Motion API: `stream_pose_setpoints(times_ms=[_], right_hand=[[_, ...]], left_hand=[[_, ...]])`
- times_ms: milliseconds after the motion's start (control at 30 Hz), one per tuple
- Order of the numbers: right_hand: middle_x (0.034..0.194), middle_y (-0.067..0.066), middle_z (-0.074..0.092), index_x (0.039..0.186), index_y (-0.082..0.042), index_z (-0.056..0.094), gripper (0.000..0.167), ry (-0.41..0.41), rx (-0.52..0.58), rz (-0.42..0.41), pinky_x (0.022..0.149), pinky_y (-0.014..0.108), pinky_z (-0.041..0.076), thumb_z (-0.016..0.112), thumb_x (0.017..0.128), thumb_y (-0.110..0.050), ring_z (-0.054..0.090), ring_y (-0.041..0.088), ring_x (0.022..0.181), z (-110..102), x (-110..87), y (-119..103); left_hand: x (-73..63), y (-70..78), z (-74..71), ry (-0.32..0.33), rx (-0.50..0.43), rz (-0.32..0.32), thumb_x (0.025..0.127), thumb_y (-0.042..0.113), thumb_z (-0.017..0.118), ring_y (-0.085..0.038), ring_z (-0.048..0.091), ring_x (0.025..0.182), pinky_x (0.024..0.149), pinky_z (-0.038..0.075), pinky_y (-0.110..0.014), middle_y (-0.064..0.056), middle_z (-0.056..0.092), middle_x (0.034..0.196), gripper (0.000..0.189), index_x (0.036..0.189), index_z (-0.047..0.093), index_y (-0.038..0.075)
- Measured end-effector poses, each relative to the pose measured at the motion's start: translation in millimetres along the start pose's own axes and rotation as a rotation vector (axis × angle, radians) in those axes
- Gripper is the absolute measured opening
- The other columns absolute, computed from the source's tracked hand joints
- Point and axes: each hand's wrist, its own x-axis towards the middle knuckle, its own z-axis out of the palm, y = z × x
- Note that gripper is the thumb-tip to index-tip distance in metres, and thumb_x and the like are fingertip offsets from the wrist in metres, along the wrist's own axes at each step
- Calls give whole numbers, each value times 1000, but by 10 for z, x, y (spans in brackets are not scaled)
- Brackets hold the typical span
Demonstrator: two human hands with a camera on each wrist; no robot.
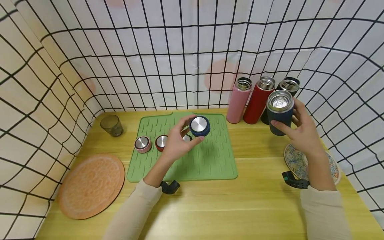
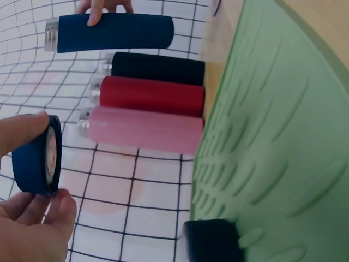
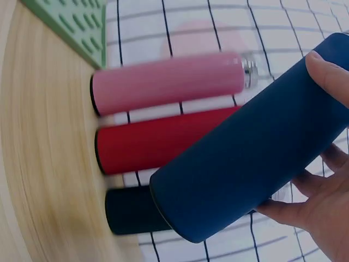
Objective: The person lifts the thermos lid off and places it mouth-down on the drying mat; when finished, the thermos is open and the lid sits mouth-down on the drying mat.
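My left hand (image 1: 179, 139) pinches a dark blue bottle lid (image 1: 199, 125) with a silver disc top, held above the green mat (image 1: 207, 163). In my right hand (image 1: 303, 133) is a blue thermos bottle (image 1: 279, 116), gripped round its side and raised off the table; its mouth is uncovered and a strainer shows inside. A pink bottle (image 1: 238, 103), a red bottle (image 1: 258, 103) and a black bottle (image 3: 136, 212) stand lidless behind it. On the mat lie a pink lid (image 1: 142, 144), a red lid (image 1: 161, 142) and a black lid (image 1: 187, 138), partly hidden by my left hand.
A brown tinted glass (image 1: 112, 125) stands at the back left of the wooden table (image 1: 240, 210). An orange round placemat (image 1: 91, 186) lies at the left, and a patterned round mat (image 1: 295, 161) sits under my right forearm. Black wire grid panels (image 1: 156, 60) enclose the back and sides.
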Motion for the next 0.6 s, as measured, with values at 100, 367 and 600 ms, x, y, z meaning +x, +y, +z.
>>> stream_pose_setpoints(times_ms=[100, 367, 600], right_hand=[[160, 2, 40, 161, -36, 30, 89, 36, 6, 18, 125, 65, 21, 76, 92, -4, 39, 20, 147, -102, 16, 57], [152, -10, 44, 159, -31, 35, 82, 130, -10, 57, 110, 27, 48, 74, 93, -4, 50, 13, 134, -326, 127, 260], [158, -6, 42, 158, -37, 32, 80, 270, 76, 210, 120, 35, 40, 74, 95, -12, 48, 16, 141, -473, 273, 409]], left_hand=[[15, -55, 66, -3, 32, 3, 83, 14, 88, -17, 56, 132, 114, 48, -32, -1, 61, 138, 70, 144, 55, 20], [55, -181, 183, -39, 133, -56, 82, 10, 88, -22, 57, 133, 112, 49, -31, -7, 62, 139, 76, 149, 52, 12], [71, -318, 287, -91, 138, -87, 87, 7, 83, -27, 49, 144, 117, 44, -36, -13, 52, 154, 83, 158, 39, 9]])
